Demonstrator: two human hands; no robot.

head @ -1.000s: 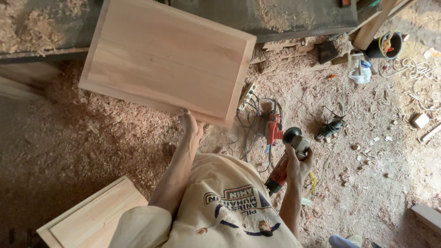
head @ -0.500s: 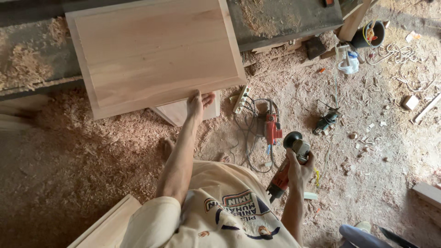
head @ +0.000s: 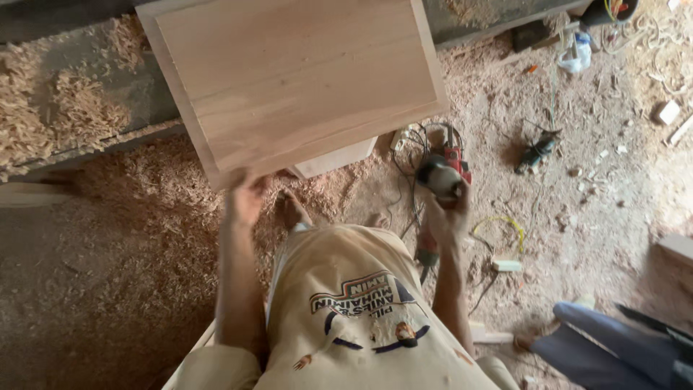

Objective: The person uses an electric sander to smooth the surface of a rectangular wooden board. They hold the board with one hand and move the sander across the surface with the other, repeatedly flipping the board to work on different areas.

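My left hand grips the near edge of the wooden panel, which rests ahead on the counter. My right hand is closed around the power tool. I judge I'm positioning the panel; next it needs steadying flat.

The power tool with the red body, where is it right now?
In the head view, the power tool is right of centre, gripped in the right hand, just below the wooden panel's lower right corner and above the sawdust-covered floor.
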